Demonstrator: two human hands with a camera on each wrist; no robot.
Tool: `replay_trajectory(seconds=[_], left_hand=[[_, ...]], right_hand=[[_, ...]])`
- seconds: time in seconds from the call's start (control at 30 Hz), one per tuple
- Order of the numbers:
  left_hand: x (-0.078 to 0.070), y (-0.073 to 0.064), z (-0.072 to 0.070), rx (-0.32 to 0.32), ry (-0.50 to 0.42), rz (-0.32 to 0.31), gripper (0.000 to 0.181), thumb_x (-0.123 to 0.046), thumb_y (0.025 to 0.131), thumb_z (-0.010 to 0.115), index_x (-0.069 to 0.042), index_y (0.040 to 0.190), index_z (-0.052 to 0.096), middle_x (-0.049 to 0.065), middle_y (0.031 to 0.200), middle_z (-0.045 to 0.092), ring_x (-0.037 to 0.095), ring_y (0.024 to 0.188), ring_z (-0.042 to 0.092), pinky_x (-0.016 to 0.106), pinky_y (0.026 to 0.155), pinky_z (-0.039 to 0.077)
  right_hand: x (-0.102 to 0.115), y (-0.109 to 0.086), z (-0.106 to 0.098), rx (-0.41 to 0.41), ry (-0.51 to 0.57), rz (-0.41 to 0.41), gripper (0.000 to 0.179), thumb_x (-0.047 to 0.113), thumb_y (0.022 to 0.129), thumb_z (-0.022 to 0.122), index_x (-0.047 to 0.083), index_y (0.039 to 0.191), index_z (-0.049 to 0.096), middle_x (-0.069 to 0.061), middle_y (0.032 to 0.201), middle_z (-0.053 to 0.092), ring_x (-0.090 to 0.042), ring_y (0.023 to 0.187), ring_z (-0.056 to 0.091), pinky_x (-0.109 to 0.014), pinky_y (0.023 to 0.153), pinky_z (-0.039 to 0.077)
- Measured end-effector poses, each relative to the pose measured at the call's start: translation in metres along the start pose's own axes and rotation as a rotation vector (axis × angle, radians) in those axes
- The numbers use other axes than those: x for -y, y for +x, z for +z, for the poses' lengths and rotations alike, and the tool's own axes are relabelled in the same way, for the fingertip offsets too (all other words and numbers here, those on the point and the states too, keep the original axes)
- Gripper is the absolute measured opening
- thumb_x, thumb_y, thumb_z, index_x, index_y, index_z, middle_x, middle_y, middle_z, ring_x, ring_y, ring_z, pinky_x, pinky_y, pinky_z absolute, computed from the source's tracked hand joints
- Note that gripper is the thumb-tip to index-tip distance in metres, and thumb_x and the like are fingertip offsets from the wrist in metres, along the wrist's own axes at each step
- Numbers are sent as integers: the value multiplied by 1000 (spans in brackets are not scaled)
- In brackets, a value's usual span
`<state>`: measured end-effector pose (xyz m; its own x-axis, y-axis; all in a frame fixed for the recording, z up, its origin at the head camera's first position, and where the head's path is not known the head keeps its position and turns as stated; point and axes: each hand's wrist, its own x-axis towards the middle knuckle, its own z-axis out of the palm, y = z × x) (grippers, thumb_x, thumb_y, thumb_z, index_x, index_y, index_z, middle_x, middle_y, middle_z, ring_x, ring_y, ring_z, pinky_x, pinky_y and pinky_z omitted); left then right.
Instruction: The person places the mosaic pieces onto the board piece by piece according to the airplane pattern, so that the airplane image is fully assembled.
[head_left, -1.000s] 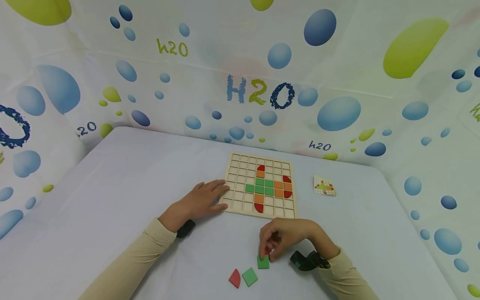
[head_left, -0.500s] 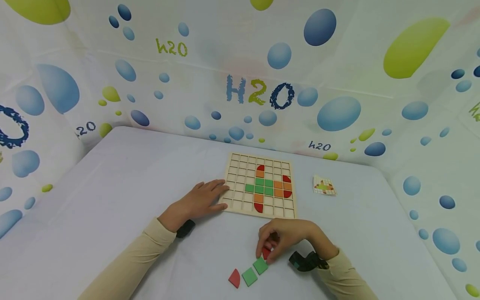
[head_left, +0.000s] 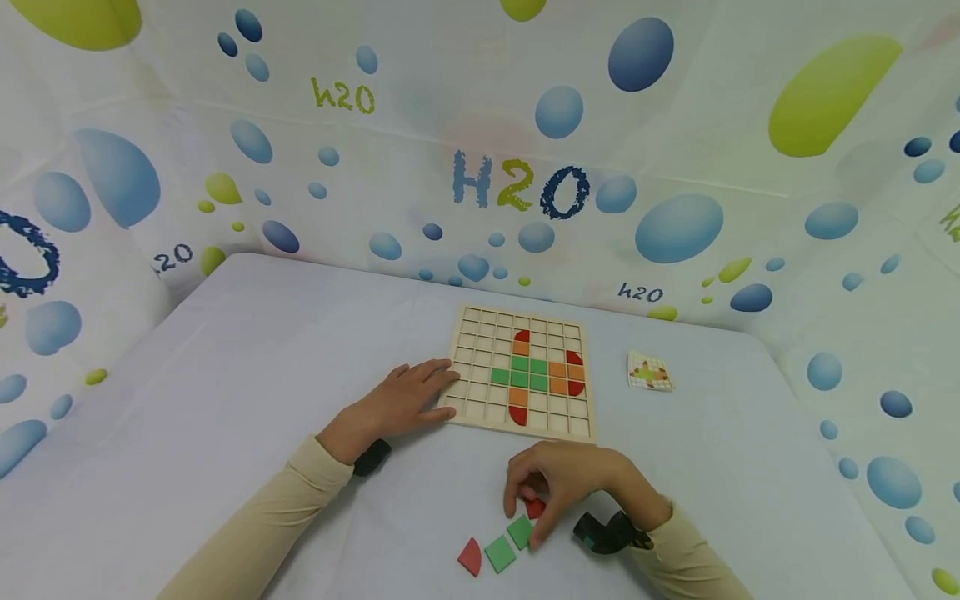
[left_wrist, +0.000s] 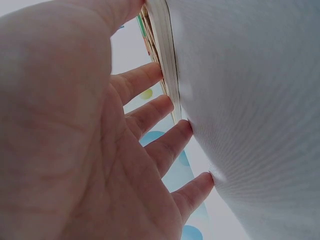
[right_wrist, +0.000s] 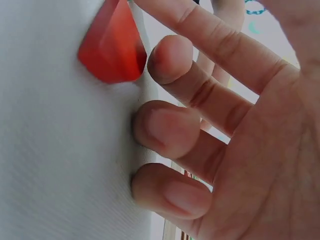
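My left hand [head_left: 405, 400] lies with fingers extended against the left edge of a wooden grid board [head_left: 472, 408]; the left wrist view shows its fingertips along the board's side and the cloth. Green, orange and red tiles fill part of the grid. My right hand [head_left: 566, 475] is low over the table in front of the board, thumb and index finger apart around a green square tile [head_left: 520, 532]. Its other fingers are bent, their tips at the cloth. Beneath the hand lies a red quarter-circle tile [right_wrist: 116, 47], partly hidden in the head view.
Another green square tile [head_left: 500, 554] and a red quarter-circle tile [head_left: 470, 557] lie to the left of the right hand. A small pattern card [head_left: 649, 372] lies right of the board. A white curtain with printed drops [head_left: 420, 150] closes off the table's far side.
The green tile under my right hand has turned and slid slightly left, beside the other green one. My right hand has shifted left and its thumb has spread away. The left hand stays put.
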<state>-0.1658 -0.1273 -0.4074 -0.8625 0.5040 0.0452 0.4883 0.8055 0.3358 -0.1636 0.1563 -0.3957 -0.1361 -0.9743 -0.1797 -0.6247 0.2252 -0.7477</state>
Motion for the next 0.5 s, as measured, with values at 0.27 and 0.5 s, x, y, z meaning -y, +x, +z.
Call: replay_trajectory(seconds=[0.27, 0.5], left_hand=[[0, 0, -1, -9, 1, 2, 55, -34, 97, 60, -3, 141, 47, 20, 148, 41, 37, 136, 39, 61, 106, 32], [0, 0, 0, -6, -5, -2, 55, -34, 97, 60, -3, 141, 47, 20, 148, 41, 37, 137, 39, 61, 106, 32]], right_hand=[[3, 1, -1, 4, -19, 38, 20, 21, 80, 82, 13, 95, 70, 7, 81, 53, 5, 72, 45, -10, 64, 40], [4, 0, -1, 21, 6, 55, 27, 20, 78, 84, 14, 99, 69, 6, 83, 52, 5, 74, 44, -11, 65, 39]])
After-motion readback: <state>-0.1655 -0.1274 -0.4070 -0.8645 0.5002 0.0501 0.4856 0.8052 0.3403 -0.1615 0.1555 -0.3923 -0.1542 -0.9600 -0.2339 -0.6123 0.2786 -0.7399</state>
